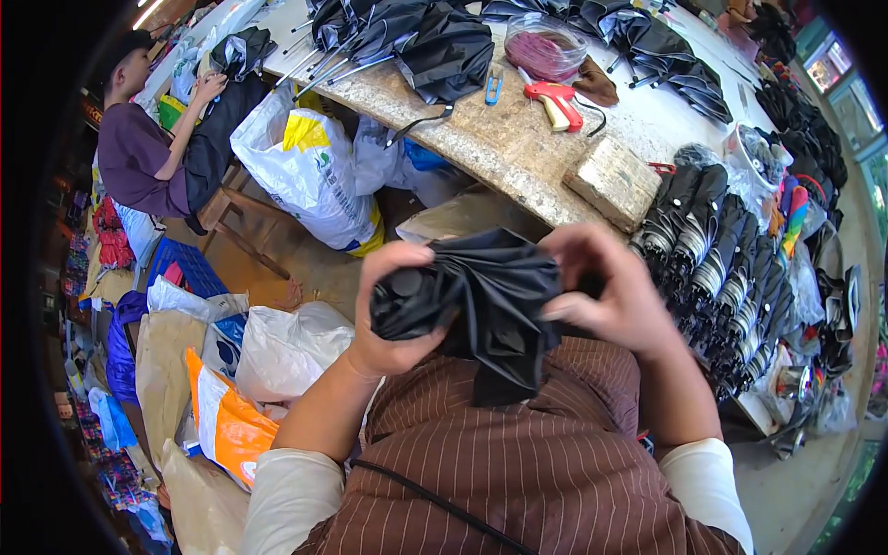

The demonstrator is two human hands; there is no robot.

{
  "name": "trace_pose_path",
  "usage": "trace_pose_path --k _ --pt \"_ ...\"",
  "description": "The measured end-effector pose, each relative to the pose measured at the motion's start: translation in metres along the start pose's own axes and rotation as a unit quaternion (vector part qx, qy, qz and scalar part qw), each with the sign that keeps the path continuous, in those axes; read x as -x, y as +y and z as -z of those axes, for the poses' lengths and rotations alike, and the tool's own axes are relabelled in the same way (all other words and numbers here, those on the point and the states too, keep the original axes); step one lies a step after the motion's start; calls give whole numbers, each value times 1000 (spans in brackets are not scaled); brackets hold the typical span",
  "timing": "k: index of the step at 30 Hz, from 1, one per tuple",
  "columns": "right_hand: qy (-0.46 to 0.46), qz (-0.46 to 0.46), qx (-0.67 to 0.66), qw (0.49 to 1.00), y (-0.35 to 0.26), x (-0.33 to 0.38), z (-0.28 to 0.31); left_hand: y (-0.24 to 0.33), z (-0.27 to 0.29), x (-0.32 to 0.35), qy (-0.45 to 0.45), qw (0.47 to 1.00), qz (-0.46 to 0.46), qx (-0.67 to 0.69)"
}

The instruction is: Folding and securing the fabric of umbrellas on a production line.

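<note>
A black folding umbrella (495, 296) is held in front of my apron, its canopy cloth loose and pleated. My left hand (393, 305) is closed around its rolled end, where a round dark tip points out to the left. Slightly blurred, my right hand (597, 291) is at the right edge of the cloth. Its thumb and fingers are curved and apart, touching the folds; some fingertips are hidden behind them.
On the worktable (518, 148) ahead lie black umbrellas (444, 51), a red-and-white glue gun (555, 102), a blue clip (494, 88) and a wrapped block (613, 183). Folded umbrellas (721, 250) line the right. White sacks (305, 176) stand left, near a seated person (148, 153).
</note>
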State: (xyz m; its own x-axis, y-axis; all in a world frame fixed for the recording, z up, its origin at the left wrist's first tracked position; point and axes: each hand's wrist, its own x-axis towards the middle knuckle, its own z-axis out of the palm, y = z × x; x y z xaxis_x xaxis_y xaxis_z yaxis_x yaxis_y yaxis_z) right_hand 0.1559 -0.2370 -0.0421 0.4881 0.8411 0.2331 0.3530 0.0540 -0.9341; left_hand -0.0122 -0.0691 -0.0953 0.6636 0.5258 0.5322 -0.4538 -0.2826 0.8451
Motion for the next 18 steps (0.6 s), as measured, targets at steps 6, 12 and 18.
trace_pose_path --k 6,12,18 --pt "-154 109 -90 978 -18 10 -13 -6 2 7 17 863 378 335" --pt "-68 -19 -233 970 35 -43 24 6 7 -34 -136 978 89 131" --pt "-204 -99 -108 968 18 -36 -36 25 -38 -87 -70 955 72 280"
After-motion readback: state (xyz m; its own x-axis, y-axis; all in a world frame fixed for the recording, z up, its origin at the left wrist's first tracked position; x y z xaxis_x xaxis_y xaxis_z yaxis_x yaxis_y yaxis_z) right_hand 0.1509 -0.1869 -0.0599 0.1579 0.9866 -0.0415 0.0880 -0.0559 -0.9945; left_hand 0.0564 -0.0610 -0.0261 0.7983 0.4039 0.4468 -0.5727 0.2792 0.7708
